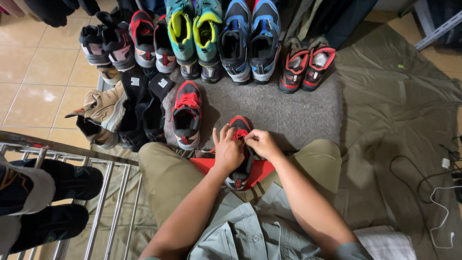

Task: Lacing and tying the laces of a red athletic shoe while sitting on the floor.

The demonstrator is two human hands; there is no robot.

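A black sneaker with red laces (240, 129) rests between my knees on a red cloth (262, 168), toe pointing away from me. My left hand (226, 151) lies over the shoe's middle, fingers pinching a red lace. My right hand (261, 143) pinches the laces near the tongue from the right side. Its matching black and red shoe (186, 114) stands on the grey mat (293, 110) just left of it.
Several pairs of sneakers line the mat's far edge (207, 41). Tan and black shoes (118, 113) crowd the left. A metal rack (101, 197) holding dark shoes sits at lower left. An olive sheet (399, 115) covers the floor right, with cables (440, 192) at the right edge.
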